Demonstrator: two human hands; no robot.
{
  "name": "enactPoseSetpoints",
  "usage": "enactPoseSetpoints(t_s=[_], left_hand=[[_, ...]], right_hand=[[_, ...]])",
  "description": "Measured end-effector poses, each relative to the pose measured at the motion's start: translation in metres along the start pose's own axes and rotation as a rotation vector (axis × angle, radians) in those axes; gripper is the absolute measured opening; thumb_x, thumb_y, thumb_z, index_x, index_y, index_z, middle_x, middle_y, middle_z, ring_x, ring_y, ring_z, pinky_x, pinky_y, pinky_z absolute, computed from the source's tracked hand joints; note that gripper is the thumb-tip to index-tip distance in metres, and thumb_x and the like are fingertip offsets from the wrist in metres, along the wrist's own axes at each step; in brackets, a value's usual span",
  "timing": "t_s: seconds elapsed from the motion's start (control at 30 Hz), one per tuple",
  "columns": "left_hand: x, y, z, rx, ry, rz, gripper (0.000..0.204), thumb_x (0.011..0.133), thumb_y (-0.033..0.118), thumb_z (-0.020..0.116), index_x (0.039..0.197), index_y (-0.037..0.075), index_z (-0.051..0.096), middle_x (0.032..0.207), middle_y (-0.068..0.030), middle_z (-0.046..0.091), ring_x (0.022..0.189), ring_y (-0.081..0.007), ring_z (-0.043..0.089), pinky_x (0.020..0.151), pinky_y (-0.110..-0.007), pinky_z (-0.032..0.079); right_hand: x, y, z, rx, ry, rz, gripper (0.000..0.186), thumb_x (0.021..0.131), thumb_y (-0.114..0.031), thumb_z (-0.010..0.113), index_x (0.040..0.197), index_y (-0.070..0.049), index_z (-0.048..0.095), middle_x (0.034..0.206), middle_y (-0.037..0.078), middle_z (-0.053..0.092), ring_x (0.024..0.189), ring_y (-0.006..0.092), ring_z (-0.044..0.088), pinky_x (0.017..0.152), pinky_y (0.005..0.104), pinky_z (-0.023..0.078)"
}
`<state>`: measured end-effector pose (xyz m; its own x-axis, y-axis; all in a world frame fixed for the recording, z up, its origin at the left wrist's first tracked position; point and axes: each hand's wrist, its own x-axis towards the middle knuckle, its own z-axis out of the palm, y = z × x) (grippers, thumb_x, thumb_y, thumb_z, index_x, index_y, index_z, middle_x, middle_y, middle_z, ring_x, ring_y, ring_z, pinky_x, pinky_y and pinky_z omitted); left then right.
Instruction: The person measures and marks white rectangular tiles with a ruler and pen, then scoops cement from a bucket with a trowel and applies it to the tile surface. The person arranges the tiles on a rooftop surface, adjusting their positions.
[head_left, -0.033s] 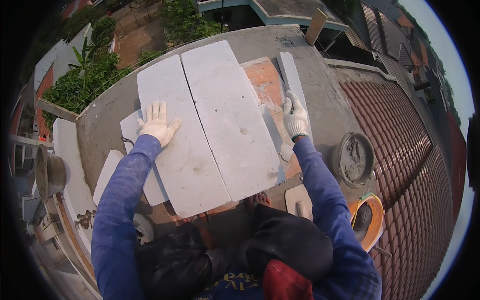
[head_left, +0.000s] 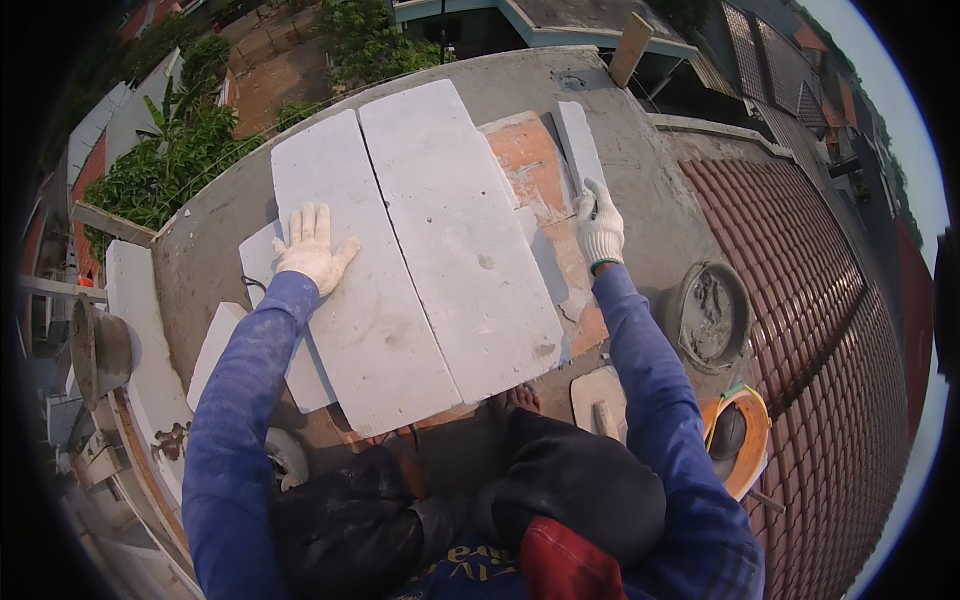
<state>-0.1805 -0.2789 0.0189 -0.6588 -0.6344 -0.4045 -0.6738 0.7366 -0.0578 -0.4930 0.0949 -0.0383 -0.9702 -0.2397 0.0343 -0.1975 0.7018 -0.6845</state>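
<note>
And the right hand (head_left: 601, 232) is making the move here, shifting slightly outward from the right slab (head_left: 470, 250) and now covering the near end of a narrow white strip (head_left: 577, 140), which is lying to that slab's right. Its fingers are curling in close together; whether they're pinching anything, I cannot tell. Over to the right slab's left, the left hand (head_left: 312, 258) is staying put, pressing flat on the left slab (head_left: 375, 330), middle fingers lying fairly close, thumb and little finger spreading wide. The 2 slabs are keeping their thin gap, so the change is looking confined to the strip side, the left hand apparently steadying. An orange panel (head_left: 522, 155) is showing just beside the right slab's right edge, a plastering float (head_left: 588, 390) is resting off its near right corner, and a mortar bucket (head_left: 743, 325) is standing well to its right.
</note>
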Motion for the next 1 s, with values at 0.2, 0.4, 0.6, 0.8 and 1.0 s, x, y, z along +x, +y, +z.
enactPoseSetpoints(t_s=[0.2, 0.4, 0.6, 0.8, 1.0], left_hand=[[0.005, -0.001, 0.007, -0.006, 0.028, 0.036, 0.102, 0.110, 0.068, 0.053, 0.183, 0.009, 0.014, 0.191, -0.0204, 0.008, 0.176, -0.0408, 0.007, 0.137, -0.071, 0.013], [0.003, -0.008, 0.009, -0.004, 0.055, 0.020, 0.101, 0.111, 0.067, 0.053, 0.182, 0.008, 0.015, 0.190, -0.0213, 0.010, 0.176, -0.0421, 0.007, 0.137, -0.071, 0.015], [0.006, 0.001, 0.009, 0.009, 0.050, 0.035, 0.101, 0.111, 0.069, 0.052, 0.183, 0.008, 0.014, 0.191, -0.0207, 0.010, 0.176, -0.0421, 0.007, 0.137, -0.071, 0.015], [0.005, -0.008, 0.013, -0.002, 0.077, 0.041, 0.102, 0.110, 0.070, 0.052, 0.183, 0.010, 0.014, 0.191, -0.0204, 0.010, 0.176, -0.0423, 0.007, 0.136, -0.072, 0.016], [0.002, -0.001, 0.010, -0.011, 0.060, 0.007, 0.101, 0.110, 0.073, 0.049, 0.184, 0.012, 0.015, 0.192, -0.0153, 0.009, 0.177, -0.0374, 0.006, 0.139, -0.066, 0.013]], right_hand=[[0.057, 0.075, -0.007, -0.355, 0.059, 0.142, 0.086, 0.093, -0.056, 0.084, 0.158, -0.008, 0.057, 0.137, 0.024, 0.077, 0.126, 0.0432, 0.076, 0.107, 0.0528, 0.060], [0.049, 0.049, 0.019, -0.406, -0.071, 0.228, 0.106, 0.084, -0.058, 0.092, 0.165, -0.004, 0.047, 0.147, 0.026, 0.072, 0.133, 0.0434, 0.073, 0.109, 0.0528, 0.060], [0.054, 0.067, 0.013, -0.432, -0.097, 0.284, 0.103, 0.086, -0.057, 0.090, 0.167, -0.009, 0.048, 0.146, 0.026, 0.072, 0.133, 0.0442, 0.072, 0.110, 0.0529, 0.059], [-0.010, 0.089, -0.014, -0.420, -0.025, 0.227, 0.097, 0.089, -0.050, 0.090, 0.167, -0.010, 0.048, 0.147, 0.027, 0.070, 0.134, 0.0454, 0.070, 0.111, 0.0542, 0.057], [-0.111, 0.134, -0.054, -0.425, -0.013, 0.267, 0.097, 0.091, -0.048, 0.088, 0.169, -0.010, 0.044, 0.152, 0.027, 0.065, 0.139, 0.0460, 0.064, 0.115, 0.0544, 0.054]])
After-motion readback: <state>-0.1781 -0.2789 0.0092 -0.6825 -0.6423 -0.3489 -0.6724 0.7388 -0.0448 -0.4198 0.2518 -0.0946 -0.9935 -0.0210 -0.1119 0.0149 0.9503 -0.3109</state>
